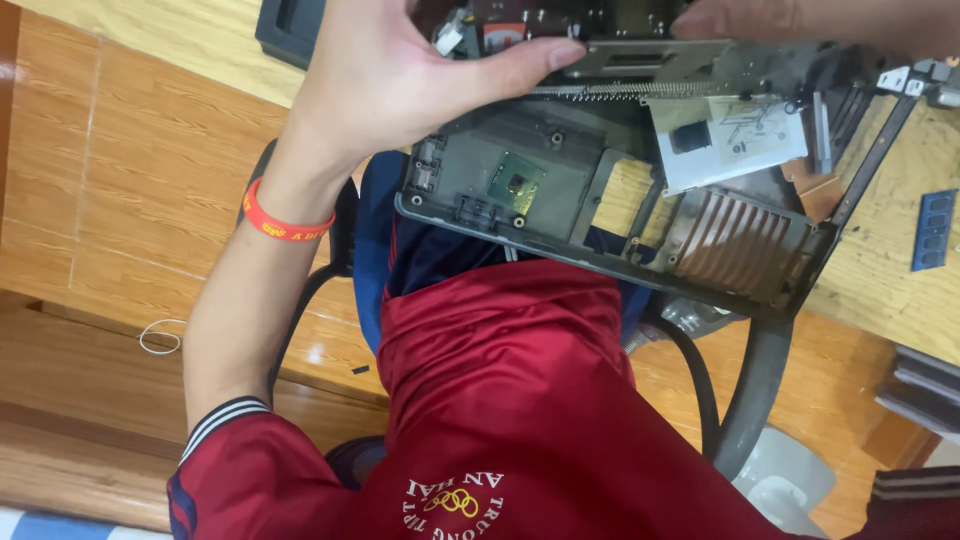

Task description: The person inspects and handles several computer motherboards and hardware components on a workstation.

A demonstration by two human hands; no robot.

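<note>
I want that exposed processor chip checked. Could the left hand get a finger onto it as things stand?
Probably yes. The green processor chip lies bare in the opened laptop chassis, nothing covering it, just below the left hand, which grips the chassis's upper part. The hand would have to loosen that grip first.

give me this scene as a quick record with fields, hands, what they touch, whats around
left hand: thumb pressed on the grey metal bracket at the top of the opened dark laptop chassis
right hand: only partly in view at the top edge, fingertips on the same bracket
chassis position: tilted, hanging over the wooden desk edge above the person's lap
on chassis: green square chip, copper finned heatsink, white drive label
wrist: red wristband on the left arm
nearby: blue memory stick lying on the desk
</note>
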